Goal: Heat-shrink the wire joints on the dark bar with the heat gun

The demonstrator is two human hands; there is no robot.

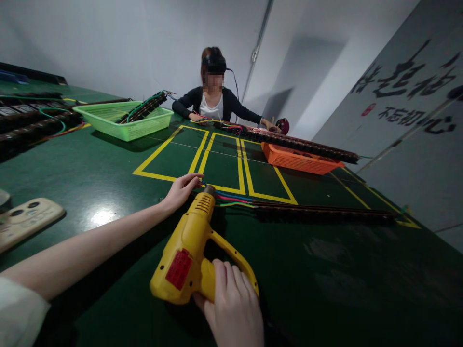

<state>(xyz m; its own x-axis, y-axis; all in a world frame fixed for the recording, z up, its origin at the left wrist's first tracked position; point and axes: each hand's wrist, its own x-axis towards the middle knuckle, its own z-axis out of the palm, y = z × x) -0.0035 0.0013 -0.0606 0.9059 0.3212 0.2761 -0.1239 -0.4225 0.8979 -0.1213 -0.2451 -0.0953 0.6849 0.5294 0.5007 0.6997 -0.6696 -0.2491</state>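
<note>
- Yellow heat gun point(184, 250) is front and center, over the near part of the green tabletop point(108, 193), nozzle point(209, 190) pointing away from the wearer.
- Right hand point(233, 303) is wrapped around its grip, fingers curled through the handle loop.
- Left hand point(180, 192) is just beside the nozzle, fingertips pinched on the ends of some colored wires point(231, 197); the exact grip is too small to make out.
- Those wires run right into a long dark strip point(318, 211) lying on the tabletop.
- Past that there's yellow tape point(155, 176) marking out boxes.
- Green basket point(130, 132) back left with a wired strip leaning in it, orange basket point(296, 161) back right with another long strip above it.
- Co-worker point(213, 101) in a dark cardigan sits across, arms spread.
- Beige phone-like thing point(32, 217) at far left.
</note>
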